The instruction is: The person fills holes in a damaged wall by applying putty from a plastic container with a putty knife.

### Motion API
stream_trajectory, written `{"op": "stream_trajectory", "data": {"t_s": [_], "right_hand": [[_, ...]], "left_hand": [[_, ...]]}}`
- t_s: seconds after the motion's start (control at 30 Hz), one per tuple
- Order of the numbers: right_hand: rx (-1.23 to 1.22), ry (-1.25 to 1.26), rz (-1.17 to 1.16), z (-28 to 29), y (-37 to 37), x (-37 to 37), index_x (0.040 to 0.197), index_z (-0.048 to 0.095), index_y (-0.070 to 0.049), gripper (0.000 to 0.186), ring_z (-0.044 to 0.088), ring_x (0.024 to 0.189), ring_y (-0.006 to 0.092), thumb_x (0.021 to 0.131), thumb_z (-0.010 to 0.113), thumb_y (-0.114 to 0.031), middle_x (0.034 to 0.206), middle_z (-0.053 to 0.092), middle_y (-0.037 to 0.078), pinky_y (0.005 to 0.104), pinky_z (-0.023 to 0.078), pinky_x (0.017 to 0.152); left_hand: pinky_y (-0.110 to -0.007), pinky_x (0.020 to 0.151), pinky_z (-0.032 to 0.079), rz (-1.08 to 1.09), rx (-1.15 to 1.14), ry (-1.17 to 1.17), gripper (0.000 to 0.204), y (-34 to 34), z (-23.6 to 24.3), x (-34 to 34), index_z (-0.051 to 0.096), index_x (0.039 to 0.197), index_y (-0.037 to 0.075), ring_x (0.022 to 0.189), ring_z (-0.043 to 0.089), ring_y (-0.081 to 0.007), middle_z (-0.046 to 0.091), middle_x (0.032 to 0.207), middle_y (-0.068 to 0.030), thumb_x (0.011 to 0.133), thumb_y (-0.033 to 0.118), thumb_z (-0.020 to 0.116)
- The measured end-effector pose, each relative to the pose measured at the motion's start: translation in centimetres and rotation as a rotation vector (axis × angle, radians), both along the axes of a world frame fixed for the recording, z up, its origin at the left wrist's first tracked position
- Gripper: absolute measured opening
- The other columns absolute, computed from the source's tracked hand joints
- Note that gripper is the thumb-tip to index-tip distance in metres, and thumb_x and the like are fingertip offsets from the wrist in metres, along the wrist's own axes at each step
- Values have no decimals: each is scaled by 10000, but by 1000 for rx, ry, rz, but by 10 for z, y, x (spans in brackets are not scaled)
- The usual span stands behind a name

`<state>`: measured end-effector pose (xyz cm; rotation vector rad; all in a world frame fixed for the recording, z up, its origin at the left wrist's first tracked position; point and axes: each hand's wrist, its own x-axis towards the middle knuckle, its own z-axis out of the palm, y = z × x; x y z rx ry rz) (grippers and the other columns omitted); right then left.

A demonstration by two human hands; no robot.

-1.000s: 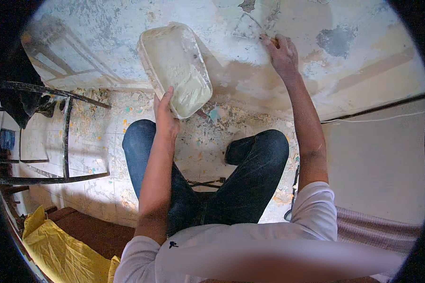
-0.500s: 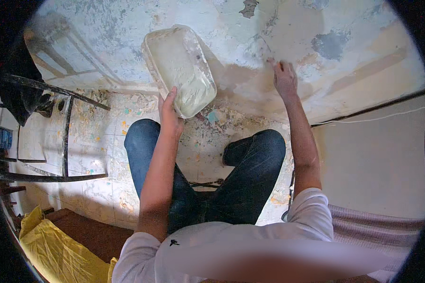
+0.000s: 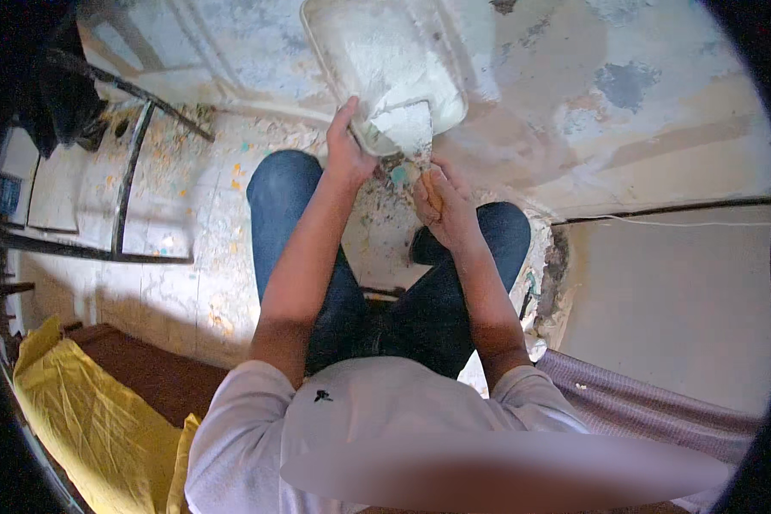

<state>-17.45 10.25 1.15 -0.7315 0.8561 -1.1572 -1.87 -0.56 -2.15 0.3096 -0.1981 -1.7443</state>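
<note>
My left hand [image 3: 348, 152] is closed on the near left corner of a shallow whitish plastic tub [image 3: 330, 64], its thumb up along the rim. White putty [image 3: 407, 73] coats the tub's inside, thickest toward the near end. In my right hand [image 3: 447, 201] is a putty knife [image 3: 408, 128] with a wooden handle; my fingers wrap round the handle. The knife's broad blade, smeared with putty, lies over the near edge of the tub. Beyond the tub rises a patchy wall [image 3: 557, 128] with bare and filled spots.
Rubble and paint flakes [image 3: 377, 240] litter the floor between my knees. On the left stands a dark metal frame [image 3: 122, 197] with black cloth [image 3: 56, 103] on it. Yellow fabric [image 3: 86, 420] lies at lower left, a striped purplish cloth [image 3: 651, 398] at lower right, below a pale panel [image 3: 668, 300].
My right hand has come away from the wall, down and left to the tub, and the putty knife now shows plainly. The tub sits higher and farther right in view.
</note>
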Motion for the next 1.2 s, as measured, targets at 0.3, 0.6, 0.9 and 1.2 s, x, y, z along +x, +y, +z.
{"op": "stream_trajectory", "data": {"t_s": [0.3,0.6,0.9,1.2], "right_hand": [[55,-38,-138,-7,38,-5,1179,447,-135,211,386,458,84,988,446,-224,737,495,43,184,316,386],[-741,1740,-218,32,6,-12,1245,568,-129,382,598,758,316,863,572,-127,881,597,154,408,494,668],[-788,1443,-7,54,45,-36,1224,558,-35,331,511,575,153,898,565,-93,762,623,90,310,429,533],[-458,1197,-480,89,4,-45,1110,603,-10,260,505,638,75,917,584,-182,812,589,33,228,408,563]], "left_hand": [[-500,1013,390,75,-44,50,523,-7,17,18,411,1334,22,1181,509,-344,508,1299,-160,912,323,485],[-511,985,408,13,-41,74,520,-1,31,26,443,1295,10,1154,524,-358,535,1252,-177,889,325,522],[-513,1010,386,64,-107,90,546,5,41,34,452,1302,1,1169,512,-357,536,1252,-181,867,327,501],[-485,1013,397,33,-106,31,612,5,22,31,460,1288,-26,1134,537,-359,558,1223,-179,778,294,571]]}}
